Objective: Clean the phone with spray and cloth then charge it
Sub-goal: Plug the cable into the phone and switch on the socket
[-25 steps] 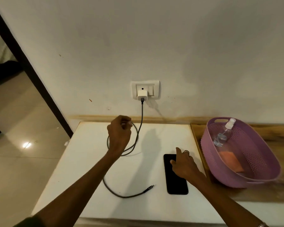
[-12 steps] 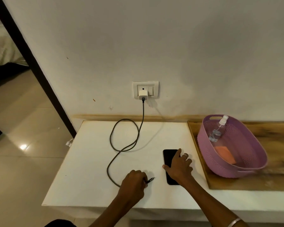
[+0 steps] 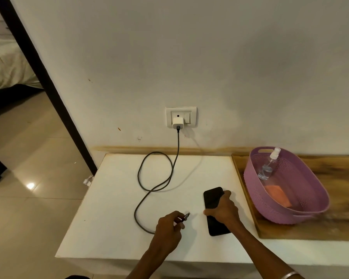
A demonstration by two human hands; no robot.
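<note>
Now right hand (image 3: 224,210) around phone (image 3: 213,199), no longer flat atop.

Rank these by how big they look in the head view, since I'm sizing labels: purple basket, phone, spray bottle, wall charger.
1. purple basket, by far the largest.
2. phone, partly hidden under the right hand.
3. spray bottle.
4. wall charger, smallest, though it sits farthest from the camera.

The left hand (image 3: 169,225) is pinching closed with its fingertips pointing right, while the right hand (image 3: 224,210) is curling in a grip, both forearms reaching forward.
</note>
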